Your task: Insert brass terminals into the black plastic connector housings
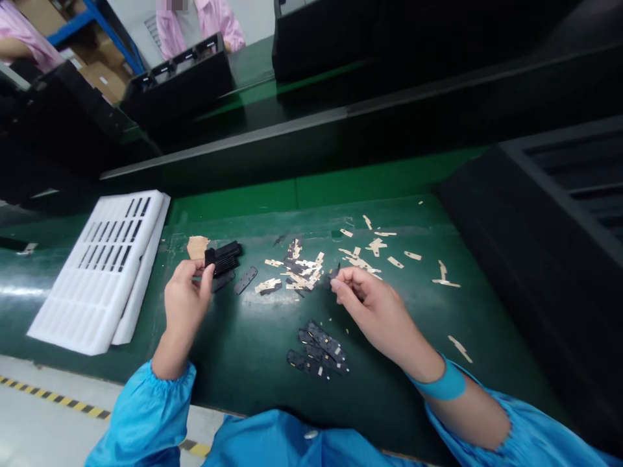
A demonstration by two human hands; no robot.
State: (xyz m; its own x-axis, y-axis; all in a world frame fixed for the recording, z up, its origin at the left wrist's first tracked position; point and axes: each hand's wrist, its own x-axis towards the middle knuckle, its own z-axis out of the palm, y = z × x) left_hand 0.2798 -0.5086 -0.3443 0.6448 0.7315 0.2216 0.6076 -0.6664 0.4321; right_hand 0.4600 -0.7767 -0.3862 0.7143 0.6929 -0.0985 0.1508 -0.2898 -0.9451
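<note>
My left hand (187,295) is closed, thumb and fingers pinching the near end of black ribbed plastic parts (224,258) at the left of the work surface. My right hand (367,298) pinches a small dark piece (334,274), mostly hidden by the fingertips, so its kind is unclear. Between the hands lies a loose pile of thin cream and dark strips (304,275). One flat dark elongated plate (246,280) rests just right of my left hand. Nearer my body, several black elongated plates (318,350) with small light spots overlap in a heap.
A white slotted tray (92,279) sits on another at the left, dark pieces in some slots. Cream strips (374,246) are scattered on the green table (389,415). Large black bins (530,259) stand at the right and beyond the ledge. People in pink (221,19) are across.
</note>
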